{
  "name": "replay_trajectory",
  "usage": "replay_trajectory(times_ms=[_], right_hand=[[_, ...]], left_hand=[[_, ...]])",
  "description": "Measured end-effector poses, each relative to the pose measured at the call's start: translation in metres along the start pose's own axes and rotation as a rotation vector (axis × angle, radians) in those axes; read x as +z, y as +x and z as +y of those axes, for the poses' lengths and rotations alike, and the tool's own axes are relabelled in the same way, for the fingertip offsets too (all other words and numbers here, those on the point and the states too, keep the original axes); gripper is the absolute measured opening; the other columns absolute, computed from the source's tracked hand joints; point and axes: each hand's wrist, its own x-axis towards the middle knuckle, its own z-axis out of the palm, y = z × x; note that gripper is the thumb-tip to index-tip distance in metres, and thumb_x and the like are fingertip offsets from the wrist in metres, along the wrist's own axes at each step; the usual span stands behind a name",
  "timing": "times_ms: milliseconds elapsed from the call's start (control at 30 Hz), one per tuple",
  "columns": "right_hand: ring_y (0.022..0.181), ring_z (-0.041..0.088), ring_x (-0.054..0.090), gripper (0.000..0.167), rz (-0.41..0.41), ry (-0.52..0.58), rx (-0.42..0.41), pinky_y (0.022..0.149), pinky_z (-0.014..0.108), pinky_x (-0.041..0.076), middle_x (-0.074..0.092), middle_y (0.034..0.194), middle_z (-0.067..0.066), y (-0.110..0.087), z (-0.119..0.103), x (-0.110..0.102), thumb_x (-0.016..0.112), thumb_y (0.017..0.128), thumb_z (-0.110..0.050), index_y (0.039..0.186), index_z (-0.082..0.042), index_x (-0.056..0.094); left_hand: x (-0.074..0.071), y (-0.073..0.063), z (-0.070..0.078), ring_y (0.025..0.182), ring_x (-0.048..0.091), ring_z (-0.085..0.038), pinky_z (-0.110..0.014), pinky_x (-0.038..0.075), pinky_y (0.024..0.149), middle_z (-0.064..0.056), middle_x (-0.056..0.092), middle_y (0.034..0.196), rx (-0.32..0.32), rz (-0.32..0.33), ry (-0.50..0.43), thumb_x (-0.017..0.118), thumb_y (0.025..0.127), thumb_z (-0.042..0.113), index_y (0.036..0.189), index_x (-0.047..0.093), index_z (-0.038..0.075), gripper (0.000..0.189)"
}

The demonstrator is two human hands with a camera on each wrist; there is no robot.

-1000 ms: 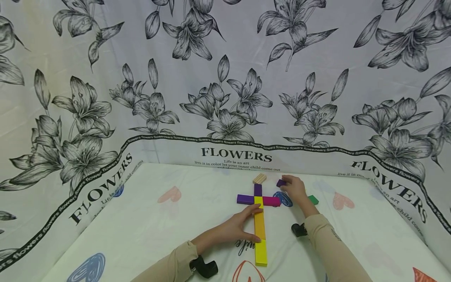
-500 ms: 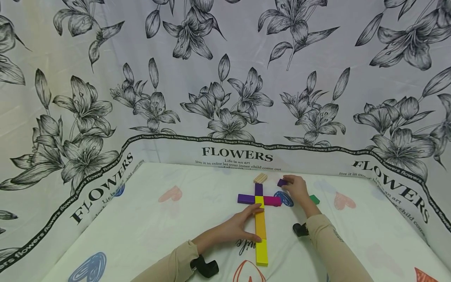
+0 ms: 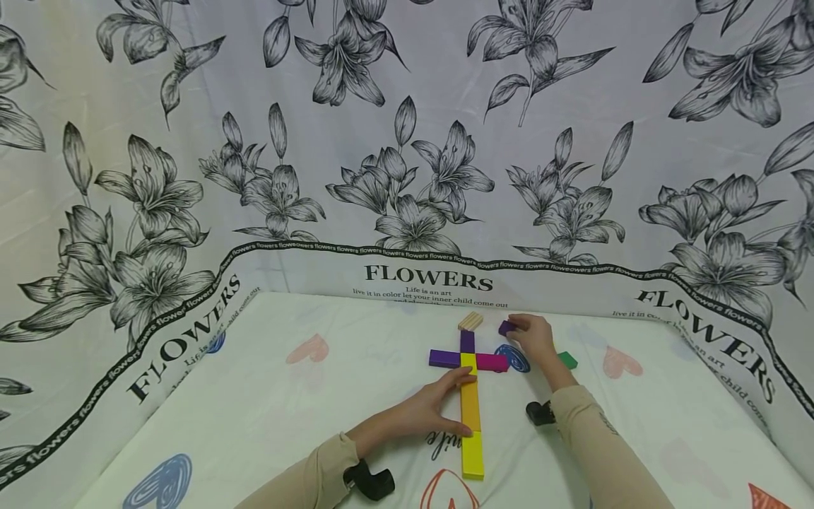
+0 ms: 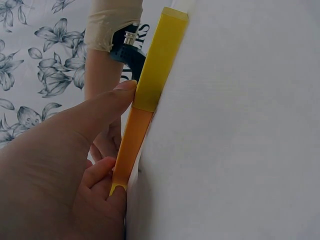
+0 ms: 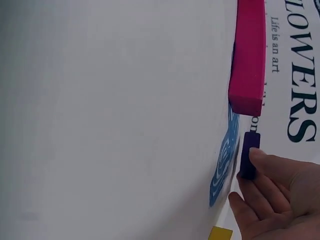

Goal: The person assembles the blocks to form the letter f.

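A cross of coloured wooden blocks lies on the cloth. Its long arm is a yellow block (image 3: 473, 456), an orange block (image 3: 470, 408) and a further yellow block (image 3: 467, 362). A purple block (image 3: 444, 359) forms the left arm, a magenta block (image 3: 492, 363) the right, and a short dark purple block (image 3: 467, 342) the top. My left hand (image 3: 416, 412) rests against the long arm, thumb near the yellow-orange joint, fingertips at the upper yellow block. Up and right of the cross, my right hand (image 3: 534, 341) pinches a small dark purple block (image 5: 249, 155) between thumb and fingers.
A pale plain wood block (image 3: 470, 322) lies just beyond the cross. Partly behind the right wrist is a green block (image 3: 567, 360). In the right wrist view a yellow block (image 5: 220, 233) shows at the bottom edge. A flower-printed curtain (image 3: 407, 177) closes off the back.
The right hand, with the small dark purple block in it, shifts very slightly away and left. My left hand and the cross stay in place.
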Motion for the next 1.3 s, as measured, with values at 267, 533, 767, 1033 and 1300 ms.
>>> replay_trajectory(times_ms=[267,533,767,1033,1300], right_hand=[[0.129,0.038,0.053,0.047,0.040,0.018,-0.008,0.108,0.046,0.046,0.057,0.136,0.023,0.005,-0.004,0.006,0.065,0.088,0.004,0.133,0.003,0.054],[0.131,0.038,0.052,0.046,0.053,0.029,-0.024,0.111,0.047,0.043,0.056,0.137,0.023,0.009,-0.013,0.010,0.063,0.089,0.005,0.134,0.003,0.054],[0.132,0.039,0.050,0.046,0.051,0.063,-0.066,0.112,0.047,0.042,0.054,0.139,0.024,0.012,-0.019,0.014,0.062,0.088,0.008,0.133,0.005,0.053],[0.132,0.039,0.050,0.046,0.061,0.077,-0.075,0.113,0.046,0.042,0.055,0.137,0.025,0.018,-0.020,0.019,0.062,0.087,0.011,0.132,0.007,0.054],[0.130,0.041,0.051,0.045,0.048,0.068,-0.082,0.111,0.049,0.043,0.056,0.136,0.026,0.020,-0.018,0.025,0.060,0.087,0.010,0.131,0.007,0.054]], left_hand=[[0.001,0.001,0.000,0.150,0.026,-0.013,-0.052,0.022,0.123,0.012,0.037,0.156,0.006,0.003,0.006,0.078,0.080,0.040,0.155,0.016,0.030,0.098],[0.000,0.001,-0.001,0.150,0.025,-0.013,-0.051,0.021,0.124,0.010,0.037,0.157,0.017,-0.001,0.010,0.078,0.081,0.040,0.155,0.015,0.029,0.098],[0.000,0.001,-0.002,0.149,0.026,-0.012,-0.051,0.022,0.123,0.011,0.037,0.157,0.016,-0.002,0.016,0.078,0.081,0.040,0.155,0.015,0.029,0.098],[-0.001,0.000,-0.002,0.149,0.026,-0.012,-0.052,0.022,0.123,0.012,0.037,0.156,0.007,-0.001,0.015,0.077,0.081,0.042,0.155,0.015,0.031,0.097],[-0.001,0.001,-0.001,0.149,0.026,-0.011,-0.051,0.022,0.123,0.014,0.037,0.156,0.006,-0.007,-0.002,0.077,0.081,0.041,0.155,0.016,0.032,0.096]])
